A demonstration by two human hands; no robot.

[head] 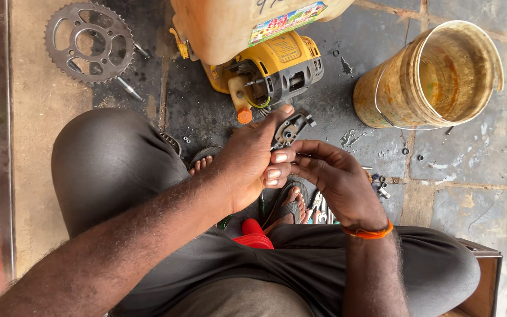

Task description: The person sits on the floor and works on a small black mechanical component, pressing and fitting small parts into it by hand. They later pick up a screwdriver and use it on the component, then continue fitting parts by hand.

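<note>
Hands are doing all the clamping here, no vise. The left hand (247, 161) is wrapped tight around a small grey metal part (289, 129), thumb up along its top edge, holding it in the air above the sandalled feet. The right hand (335, 176) is curled in just beside it, fingertips touching the part's lower side. Can't tell whether they're pinching something tiny, it's hidden.

Biggest risk I'd guess: a slip. Anything small let go would drop straight down among the loose bolts and washers (379, 185) scattered on the stone floor (470, 182), easy to mix up or lose in a joint. The part could also fall onto bare toes. The yellow engine (277, 70) sits close in front and the dirty bucket (435, 76) off to the right, so a bouncing piece could roll underneath.
</note>
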